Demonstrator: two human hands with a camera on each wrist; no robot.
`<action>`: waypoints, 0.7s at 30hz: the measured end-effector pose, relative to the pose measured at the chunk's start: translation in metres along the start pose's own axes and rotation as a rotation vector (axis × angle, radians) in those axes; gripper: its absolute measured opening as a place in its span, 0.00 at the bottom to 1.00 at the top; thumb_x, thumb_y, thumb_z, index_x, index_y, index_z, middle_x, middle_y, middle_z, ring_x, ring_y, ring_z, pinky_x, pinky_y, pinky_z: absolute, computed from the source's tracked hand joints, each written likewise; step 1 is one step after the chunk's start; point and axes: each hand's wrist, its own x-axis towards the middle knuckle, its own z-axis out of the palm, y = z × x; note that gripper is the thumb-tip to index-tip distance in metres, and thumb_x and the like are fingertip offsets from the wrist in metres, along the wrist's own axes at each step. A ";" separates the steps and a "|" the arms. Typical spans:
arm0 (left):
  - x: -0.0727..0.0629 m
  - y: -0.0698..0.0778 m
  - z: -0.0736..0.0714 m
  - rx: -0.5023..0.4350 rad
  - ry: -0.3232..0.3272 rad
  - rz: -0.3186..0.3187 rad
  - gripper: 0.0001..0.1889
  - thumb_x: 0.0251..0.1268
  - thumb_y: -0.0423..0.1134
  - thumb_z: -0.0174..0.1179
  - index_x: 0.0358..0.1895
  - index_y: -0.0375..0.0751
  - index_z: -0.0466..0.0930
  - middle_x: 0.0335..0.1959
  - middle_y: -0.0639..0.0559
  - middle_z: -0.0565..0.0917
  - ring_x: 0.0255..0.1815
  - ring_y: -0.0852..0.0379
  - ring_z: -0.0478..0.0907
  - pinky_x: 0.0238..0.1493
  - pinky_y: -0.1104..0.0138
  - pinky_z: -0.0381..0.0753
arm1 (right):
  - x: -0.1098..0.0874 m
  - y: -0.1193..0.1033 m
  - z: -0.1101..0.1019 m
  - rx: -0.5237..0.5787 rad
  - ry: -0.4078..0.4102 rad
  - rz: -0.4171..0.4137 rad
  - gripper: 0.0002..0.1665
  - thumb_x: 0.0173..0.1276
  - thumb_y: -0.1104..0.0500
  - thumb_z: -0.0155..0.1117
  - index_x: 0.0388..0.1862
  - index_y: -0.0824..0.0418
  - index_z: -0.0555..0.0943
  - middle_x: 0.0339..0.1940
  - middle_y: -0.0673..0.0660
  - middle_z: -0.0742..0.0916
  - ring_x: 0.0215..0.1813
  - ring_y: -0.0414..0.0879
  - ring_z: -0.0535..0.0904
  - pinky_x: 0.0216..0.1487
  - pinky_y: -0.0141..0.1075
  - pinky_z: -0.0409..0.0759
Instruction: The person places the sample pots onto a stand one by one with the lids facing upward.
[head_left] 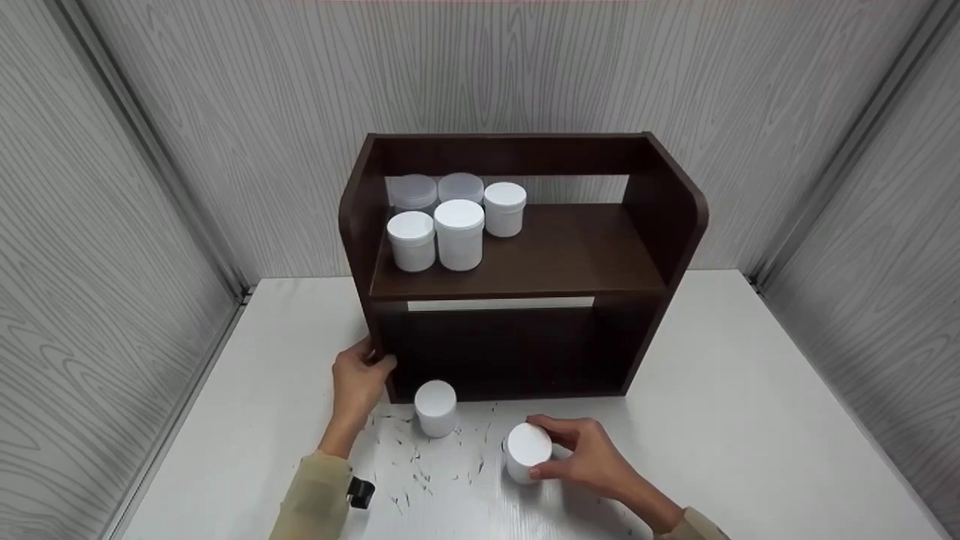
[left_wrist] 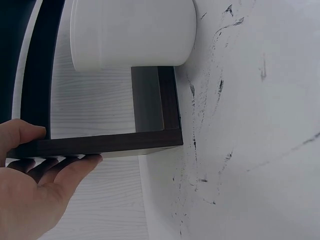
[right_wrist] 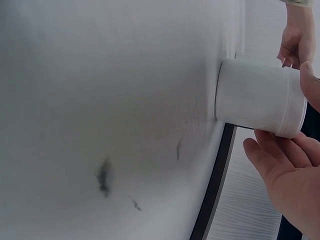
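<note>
A dark brown two-tier shelf (head_left: 525,292) stands on the white table. My left hand (head_left: 358,379) grips the front edge of its left side panel, thumb on the inside and fingers outside, as the left wrist view also shows. With thumb and fingers my right hand (head_left: 592,459) pinches a white lidded jar (head_left: 529,450) near its lid, in front of the shelf. That same jar (right_wrist: 257,97) appears sideways in the right wrist view. Another white jar (head_left: 436,409) is upright by the shelf's lower left front, close to my left hand.
Several jars occupy the upper tier's left side: white ones such as the taller jar (head_left: 459,236) and two translucent-looking ones behind, partly hidden. Dark scuff marks (head_left: 420,476) streak the table (head_left: 750,420). Grey wood-grain walls (head_left: 862,187) enclose the back and sides.
</note>
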 end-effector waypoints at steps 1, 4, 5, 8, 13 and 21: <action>0.000 0.000 0.000 -0.004 0.000 -0.002 0.28 0.68 0.27 0.63 0.70 0.21 0.72 0.64 0.28 0.80 0.62 0.35 0.82 0.54 0.61 0.87 | -0.001 0.000 -0.001 0.000 0.004 0.001 0.42 0.53 0.64 0.87 0.67 0.73 0.80 0.66 0.67 0.84 0.69 0.62 0.79 0.70 0.42 0.76; 0.000 0.000 0.000 -0.010 -0.001 -0.008 0.28 0.68 0.27 0.63 0.70 0.21 0.72 0.64 0.28 0.80 0.62 0.35 0.81 0.55 0.61 0.87 | -0.004 0.001 -0.004 -0.002 0.012 -0.003 0.42 0.53 0.65 0.87 0.67 0.73 0.80 0.66 0.67 0.84 0.69 0.63 0.79 0.69 0.41 0.77; 0.000 0.001 0.000 -0.010 -0.003 -0.008 0.28 0.68 0.27 0.63 0.70 0.21 0.72 0.64 0.28 0.80 0.62 0.35 0.81 0.56 0.60 0.86 | -0.005 0.002 -0.005 -0.005 0.014 -0.003 0.42 0.52 0.64 0.87 0.67 0.73 0.80 0.65 0.67 0.84 0.69 0.63 0.78 0.69 0.41 0.77; 0.000 0.000 0.000 -0.006 -0.007 -0.014 0.28 0.68 0.27 0.62 0.70 0.21 0.72 0.65 0.27 0.79 0.63 0.34 0.81 0.57 0.57 0.86 | -0.009 0.005 -0.009 -0.011 0.015 -0.005 0.44 0.52 0.64 0.88 0.67 0.74 0.80 0.66 0.68 0.83 0.69 0.63 0.78 0.69 0.40 0.77; 0.000 -0.001 -0.001 0.006 -0.002 -0.025 0.29 0.67 0.27 0.63 0.70 0.21 0.72 0.66 0.27 0.79 0.64 0.34 0.80 0.58 0.55 0.86 | -0.010 0.009 -0.013 0.007 -0.015 -0.002 0.46 0.53 0.62 0.88 0.69 0.75 0.77 0.67 0.70 0.82 0.71 0.60 0.76 0.70 0.37 0.75; 0.001 0.000 -0.001 0.015 -0.010 -0.009 0.29 0.68 0.28 0.63 0.71 0.21 0.71 0.65 0.27 0.79 0.62 0.35 0.81 0.57 0.57 0.86 | -0.012 0.011 -0.020 0.041 -0.020 -0.016 0.44 0.55 0.64 0.86 0.69 0.76 0.77 0.67 0.71 0.82 0.71 0.60 0.76 0.70 0.37 0.74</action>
